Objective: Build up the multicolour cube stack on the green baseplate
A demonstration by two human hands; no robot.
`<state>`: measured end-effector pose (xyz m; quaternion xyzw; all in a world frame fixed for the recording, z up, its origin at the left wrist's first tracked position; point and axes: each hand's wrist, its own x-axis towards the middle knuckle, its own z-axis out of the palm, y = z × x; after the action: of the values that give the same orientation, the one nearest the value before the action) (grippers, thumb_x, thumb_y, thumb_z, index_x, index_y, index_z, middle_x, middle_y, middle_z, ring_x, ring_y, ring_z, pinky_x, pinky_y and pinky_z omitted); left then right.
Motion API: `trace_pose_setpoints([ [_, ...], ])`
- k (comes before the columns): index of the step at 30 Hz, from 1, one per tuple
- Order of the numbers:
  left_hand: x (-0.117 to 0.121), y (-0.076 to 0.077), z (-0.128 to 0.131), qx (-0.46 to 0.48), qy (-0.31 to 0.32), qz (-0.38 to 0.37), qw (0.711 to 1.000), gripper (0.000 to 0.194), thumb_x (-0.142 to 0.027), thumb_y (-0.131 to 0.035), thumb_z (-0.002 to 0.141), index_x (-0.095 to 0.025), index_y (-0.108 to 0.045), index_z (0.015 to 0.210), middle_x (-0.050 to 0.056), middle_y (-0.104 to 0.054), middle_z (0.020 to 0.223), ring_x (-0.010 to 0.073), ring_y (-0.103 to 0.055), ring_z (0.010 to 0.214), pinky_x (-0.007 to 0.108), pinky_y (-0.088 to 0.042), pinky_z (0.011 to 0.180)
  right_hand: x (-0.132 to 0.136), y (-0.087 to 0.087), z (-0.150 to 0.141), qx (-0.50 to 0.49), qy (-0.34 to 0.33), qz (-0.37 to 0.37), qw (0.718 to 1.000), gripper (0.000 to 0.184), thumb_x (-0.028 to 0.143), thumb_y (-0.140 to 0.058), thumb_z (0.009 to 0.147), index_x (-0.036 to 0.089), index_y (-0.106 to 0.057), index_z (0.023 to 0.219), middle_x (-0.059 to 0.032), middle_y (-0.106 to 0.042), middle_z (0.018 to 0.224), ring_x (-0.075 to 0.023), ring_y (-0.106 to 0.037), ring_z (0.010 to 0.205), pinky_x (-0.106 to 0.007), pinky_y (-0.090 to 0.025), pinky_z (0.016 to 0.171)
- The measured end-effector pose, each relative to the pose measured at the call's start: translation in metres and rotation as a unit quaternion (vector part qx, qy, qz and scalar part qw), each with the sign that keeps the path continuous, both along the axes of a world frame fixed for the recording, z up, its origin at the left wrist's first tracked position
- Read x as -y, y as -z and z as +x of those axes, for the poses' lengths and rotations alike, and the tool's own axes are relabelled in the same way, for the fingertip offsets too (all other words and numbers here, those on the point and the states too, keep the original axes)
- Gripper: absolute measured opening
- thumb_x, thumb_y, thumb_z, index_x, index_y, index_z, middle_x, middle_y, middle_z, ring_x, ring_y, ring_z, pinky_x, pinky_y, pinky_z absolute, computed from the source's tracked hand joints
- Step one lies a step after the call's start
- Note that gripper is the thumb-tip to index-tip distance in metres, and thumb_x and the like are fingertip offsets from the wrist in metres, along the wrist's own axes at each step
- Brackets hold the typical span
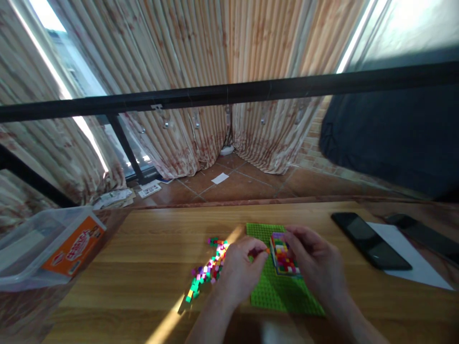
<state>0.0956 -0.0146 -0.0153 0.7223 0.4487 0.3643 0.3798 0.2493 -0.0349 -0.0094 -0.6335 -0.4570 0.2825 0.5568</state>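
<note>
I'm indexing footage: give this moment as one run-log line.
left hand: pinches orange brick | right hand: at brick structure | brick structure: on green baseplate | loose bricks: on table

Both bare forearms rose from the bottom edge and slanted inward, the left forearm (212, 313) leaning rightward and the right forearm (353, 319) leaning leftward. The left hand (241, 268) had its back toward the camera, thumb and forefinger drawn together in a pinch. The right hand (317, 260) curved inward opposite, fingers bent, its fingertips partly hidden. The two hands stood near each other, apart.
</note>
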Motion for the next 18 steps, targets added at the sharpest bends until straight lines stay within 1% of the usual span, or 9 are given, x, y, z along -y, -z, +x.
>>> trace_pose_setpoints([
  [2, 0.002, 0.003, 0.007, 0.002, 0.002, 0.002, 1.000, 0.012, -0.016, -0.054, 0.080, -0.020, -0.065, 0.075, -0.001, -0.064, 0.077, 0.0131, -0.058, 0.076, 0.026, -0.042, 0.070, -0.003, -0.004, 0.008, -0.018, 0.032, 0.017, 0.999, 0.027, 0.041, -0.064, 0.074, 0.018, -0.066, 0.087, 0.0005, -0.064, 0.063, -0.0102, -0.053, 0.050, -0.021, -0.045, 0.048],
  [4, 0.005, 0.006, 0.014, 0.003, 0.003, 0.004, 1.000, 0.012, -0.014, -0.055, 0.079, -0.020, -0.065, 0.074, -0.001, -0.065, 0.077, 0.0131, -0.058, 0.076, 0.025, -0.042, 0.071, -0.004, -0.005, 0.013, -0.038, 0.044, 0.025, 0.998, 0.027, 0.040, -0.064, 0.073, 0.017, -0.065, 0.086, 0.0013, -0.062, 0.060, -0.0090, -0.051, 0.047, -0.020, -0.043, 0.045],
  [8, 0.007, 0.011, 0.023, -0.003, 0.001, 0.004, 1.000, 0.014, -0.012, -0.055, 0.077, -0.020, -0.065, 0.073, -0.001, -0.066, 0.077, 0.0133, -0.059, 0.077, 0.026, -0.042, 0.071, -0.005, -0.006, 0.015, -0.063, 0.035, 0.027, 0.997, 0.025, 0.037, -0.066, 0.072, 0.016, -0.065, 0.084, 0.0013, -0.062, 0.059, -0.0082, -0.051, 0.046, -0.018, -0.041, 0.042],
  [13, 0.004, 0.016, 0.027, -0.004, -0.012, 0.002, 1.000, 0.014, -0.012, -0.055, 0.077, -0.020, -0.066, 0.073, -0.001, -0.067, 0.077, 0.0132, -0.060, 0.076, 0.025, -0.043, 0.071, -0.003, -0.003, 0.012, -0.083, 0.009, 0.034, 0.996, 0.025, 0.038, -0.065, 0.073, 0.016, -0.065, 0.084, 0.0010, -0.062, 0.062, -0.0088, -0.051, 0.048, -0.020, -0.042, 0.045],
  [18, 0.002, 0.020, 0.029, 0.005, -0.011, -0.003, 1.000, 0.015, -0.011, -0.056, 0.076, -0.021, -0.067, 0.075, -0.001, -0.068, 0.078, 0.0128, -0.060, 0.075, 0.025, -0.044, 0.071, -0.003, 0.004, 0.012, -0.052, -0.005, 0.021, 0.998, 0.027, 0.040, -0.064, 0.073, 0.017, -0.066, 0.087, -0.0012, -0.065, 0.069, -0.0116, -0.056, 0.055, -0.023, -0.044, 0.050],
])
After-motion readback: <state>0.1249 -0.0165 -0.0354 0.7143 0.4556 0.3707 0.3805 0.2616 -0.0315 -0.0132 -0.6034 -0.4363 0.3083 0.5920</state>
